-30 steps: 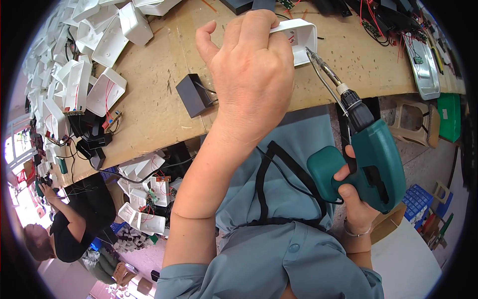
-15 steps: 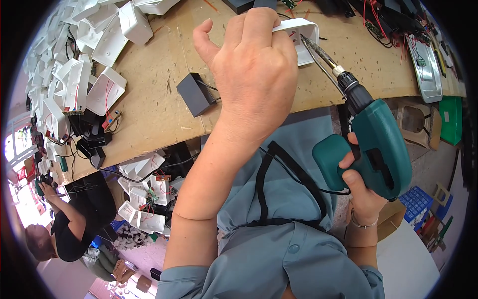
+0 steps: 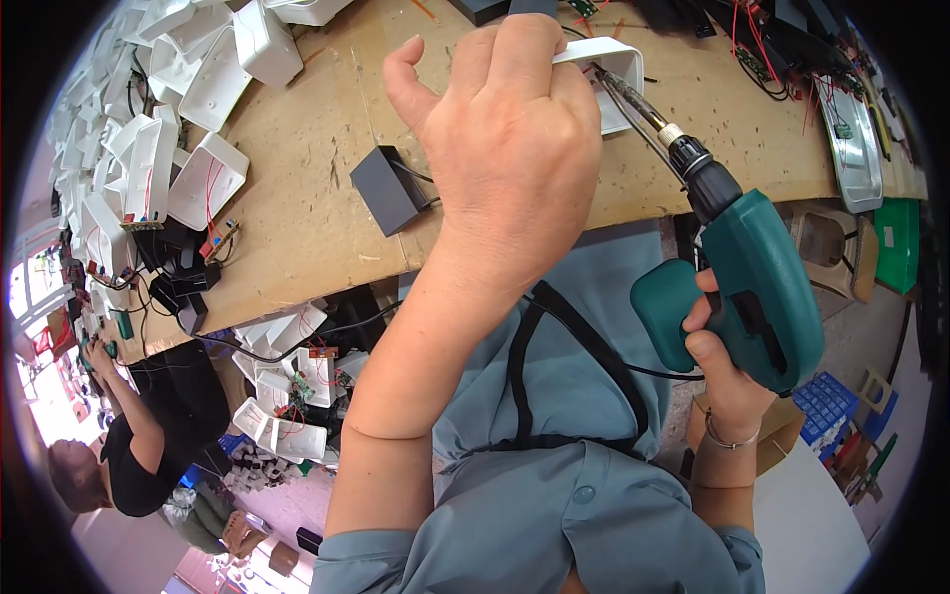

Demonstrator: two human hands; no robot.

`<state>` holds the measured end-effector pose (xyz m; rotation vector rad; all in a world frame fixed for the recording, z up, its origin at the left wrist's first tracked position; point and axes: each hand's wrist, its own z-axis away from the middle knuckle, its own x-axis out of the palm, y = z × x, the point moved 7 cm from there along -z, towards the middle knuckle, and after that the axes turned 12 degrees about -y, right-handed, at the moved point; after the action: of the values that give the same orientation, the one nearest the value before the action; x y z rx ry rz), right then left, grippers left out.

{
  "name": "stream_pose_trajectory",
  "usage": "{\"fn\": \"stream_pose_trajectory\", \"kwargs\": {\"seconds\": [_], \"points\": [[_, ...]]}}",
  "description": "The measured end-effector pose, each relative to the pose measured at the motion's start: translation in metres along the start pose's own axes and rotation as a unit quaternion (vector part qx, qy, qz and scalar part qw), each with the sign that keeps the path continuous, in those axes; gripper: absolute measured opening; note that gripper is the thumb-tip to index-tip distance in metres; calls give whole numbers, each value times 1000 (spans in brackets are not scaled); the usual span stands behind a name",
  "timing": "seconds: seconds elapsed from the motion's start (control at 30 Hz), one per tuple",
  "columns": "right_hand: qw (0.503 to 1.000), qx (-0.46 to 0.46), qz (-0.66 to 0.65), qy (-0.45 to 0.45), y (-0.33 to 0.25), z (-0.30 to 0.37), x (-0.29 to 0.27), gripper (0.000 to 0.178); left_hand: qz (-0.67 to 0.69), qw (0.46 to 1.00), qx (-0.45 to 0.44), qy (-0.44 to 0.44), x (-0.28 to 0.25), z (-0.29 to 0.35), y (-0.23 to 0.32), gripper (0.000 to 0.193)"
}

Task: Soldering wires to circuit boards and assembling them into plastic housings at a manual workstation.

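Observation:
My left hand (image 3: 520, 139) is closed on a white plastic housing (image 3: 621, 59) at the far edge of the worktable, its back turned up and the thumb sticking out to the left. My fingertips are mostly hidden behind the hand. In my right hand (image 3: 730, 376) is a green pistol-shaped soldering gun (image 3: 770, 282), my fingers wrapped round its handle. Its metal tip (image 3: 633, 99) and a thin feed tube beside it reach into the open side of the housing. What the tip touches inside is too small to make out. A dark grey box (image 3: 394, 193) with a cable lies left of my left wrist.
White housings (image 3: 213, 89) pile up along the left of the table (image 3: 317, 168), some with red wires and circuit boards. At the right are black parts with wires and a metal tray (image 3: 853, 148). A black cord crosses my lap. Another person (image 3: 139, 445) works at far left.
The white housing, both hands and the soldering gun have shifted slightly to the right. The tip stays inside the housing. The other person's arm at far left has moved a little.

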<state>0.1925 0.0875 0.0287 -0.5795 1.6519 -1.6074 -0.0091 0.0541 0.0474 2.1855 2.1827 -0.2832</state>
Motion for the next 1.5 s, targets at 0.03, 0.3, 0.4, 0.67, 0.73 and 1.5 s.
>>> {"fn": "stream_pose_trajectory", "kwargs": {"seconds": [0.03, 0.3, 0.4, 0.67, 0.73, 1.5], "points": [[1000, 0, 0, 0, 0, 0, -1, 51, -2, 1000, 0, 1, 0, 0, 0, 6], [997, -22, 63, 27, -11, -3, -5, 39, 7, 1000, -3, 12, -2, -1, -1, 6], [998, 9, 57, 18, -10, 2, -8, 44, -20, 1000, 7, -16, -17, -12, 9, 4], [992, -3, 123, -8, -19, 0, -11, 50, -53, 901, -196, -382, -5, -22, 2, 7], [986, -16, 166, -27, -22, 0, -8, 52, -54, 899, -192, -389, -5, -23, 1, 7], [988, -1, 156, -25, -15, 2, -13, 42, -52, 892, -185, -409, -3, -23, 1, 12]]}}
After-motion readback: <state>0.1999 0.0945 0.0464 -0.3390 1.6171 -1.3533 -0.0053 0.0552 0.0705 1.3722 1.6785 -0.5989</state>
